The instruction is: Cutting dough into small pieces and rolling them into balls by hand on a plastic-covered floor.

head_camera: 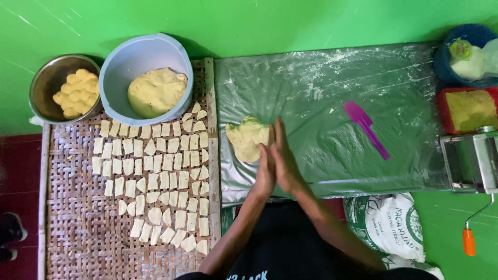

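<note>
Green floor, floured plastic sheet (332, 88): I watch palms meet beside dough (246, 139).
Left hand (265, 171) and right hand (286, 162) pressed flat together, holding nothing visible; dough may stick.

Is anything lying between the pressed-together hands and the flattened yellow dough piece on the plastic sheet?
Nothing visible does. The left hand and right hand are right beside the flattened yellow dough piece; the purple plastic scraper lies off on the other side.

Dough piece (246, 138) partly behind left hand (265, 171); pasta roller (472, 161) cropped right.
</note>
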